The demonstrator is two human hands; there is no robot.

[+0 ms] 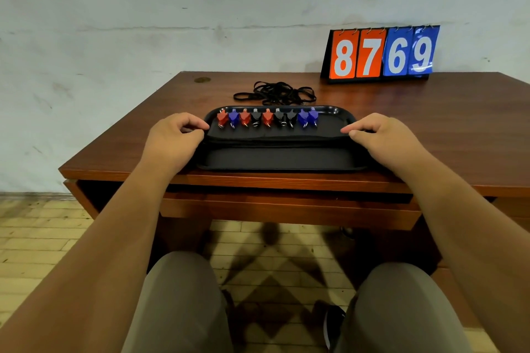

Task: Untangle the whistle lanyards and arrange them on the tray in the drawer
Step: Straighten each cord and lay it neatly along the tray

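Your left hand (172, 137) and right hand (381, 140) each pinch an end of the tray (329, 112) on the counter (430, 123); lift it level so the whistles (268, 117) hold their row. Lanyards (275, 93) lie tangled just behind.

Whistle row (267, 117) on black tray (338, 112) — lanyard tangle (276, 93) behind

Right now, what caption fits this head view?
Left hand and right hand grip a black tray of whistles; tangled lanyards behind.
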